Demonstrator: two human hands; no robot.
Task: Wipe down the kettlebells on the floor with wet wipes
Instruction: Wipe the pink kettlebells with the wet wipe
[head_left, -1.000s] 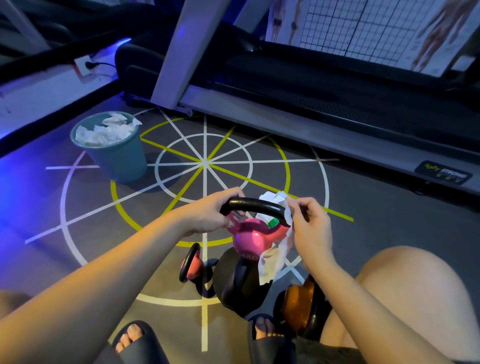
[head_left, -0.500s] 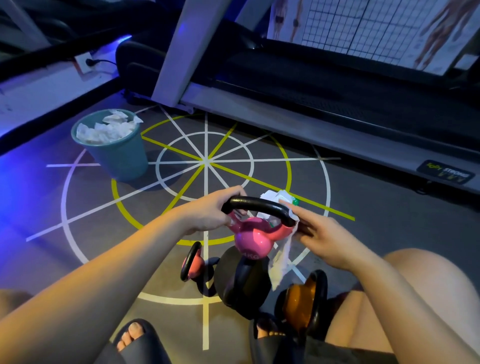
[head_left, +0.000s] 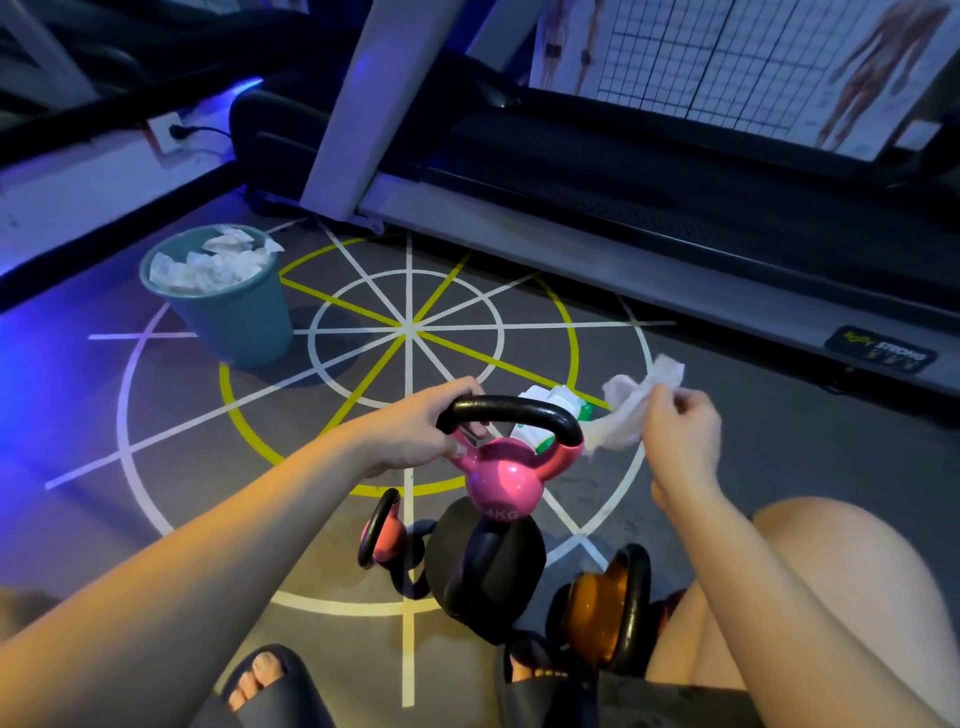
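Left hand (head_left: 415, 431) is gripping the handle of the pink kettlebell (head_left: 501, 478), held above the black kettlebell (head_left: 488, 566) on the floor; right hand (head_left: 683, 431), at its 3 o'clock, is pinching a crumpled wet wipe (head_left: 631, 410).

The left hand (head_left: 415, 431) grips the black handle of a pink kettlebell (head_left: 501, 478). Just beside the handle's other end, the right hand (head_left: 680, 431) pinches a crumpled wipe (head_left: 631, 410). A wipes pack (head_left: 550, 402) lies between the hands, beyond the handle. Below them are a black kettlebell (head_left: 488, 566), a small red kettlebell (head_left: 382, 530) and an orange kettlebell (head_left: 605, 608). Well beyond the left hand stands a bin (head_left: 234, 327) full of used wipes.
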